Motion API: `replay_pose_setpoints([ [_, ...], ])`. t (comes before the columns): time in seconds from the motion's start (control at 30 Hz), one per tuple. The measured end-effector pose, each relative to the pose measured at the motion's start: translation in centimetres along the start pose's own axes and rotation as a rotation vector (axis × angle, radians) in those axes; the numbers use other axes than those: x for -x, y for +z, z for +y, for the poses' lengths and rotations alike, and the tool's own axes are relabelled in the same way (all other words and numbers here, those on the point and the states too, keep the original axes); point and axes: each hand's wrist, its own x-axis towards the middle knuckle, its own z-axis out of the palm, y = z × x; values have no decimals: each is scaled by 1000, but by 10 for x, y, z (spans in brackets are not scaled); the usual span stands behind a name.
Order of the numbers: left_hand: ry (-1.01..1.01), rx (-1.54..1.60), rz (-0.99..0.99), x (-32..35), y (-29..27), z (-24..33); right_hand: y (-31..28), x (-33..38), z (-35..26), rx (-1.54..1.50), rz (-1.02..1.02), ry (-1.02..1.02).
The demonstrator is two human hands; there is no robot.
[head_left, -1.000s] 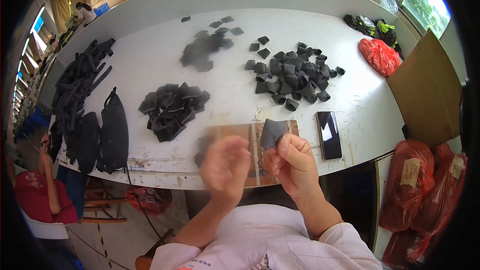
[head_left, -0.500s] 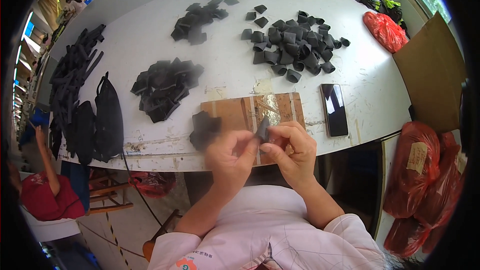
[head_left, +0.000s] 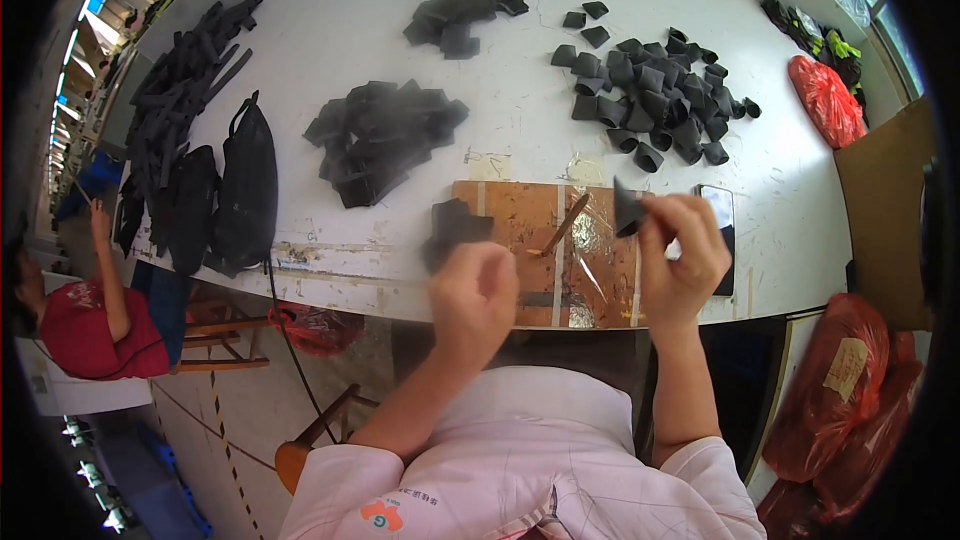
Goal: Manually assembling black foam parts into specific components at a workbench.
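Right hand (head_left: 685, 250): black piece (head_left: 627, 215) pinched at brown board's (head_left: 510, 230) 2 o'clock | Left hand (head_left: 475, 290): half-curled, blurred, contents cannot be told | Risk: piece could be dropped if pinch is loosened

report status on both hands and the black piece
Right hand holds a black piece. Left hand near small black stack, grip unclear. Phone partly hidden behind right hand.
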Motion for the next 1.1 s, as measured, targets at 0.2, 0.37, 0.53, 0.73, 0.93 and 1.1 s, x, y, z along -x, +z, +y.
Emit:
replay_pose_setpoints([
  [0.2,-126,-602,-42,-31,-11,-105,-9,-11,77,164,-55,306],
  [0.37,-108,-361,-14,-38,-11,-101,-6,50,17,-149,-380,562],
  [0.53,172,-59,-117,-30,-20,-44,21,63,-12,-1052,-651,1312],
  [0.73,590,30,-287,8,-17,-5,40,58,-12,-1387,-444,1396],
  [0.93,-706,1043,-402,1,-10,-1,29,53,-11,-1432,-473,1401],
  [1.1,-655,914,-459,0,-11,-2,29,58,-9,-1476,-508,1355],
])
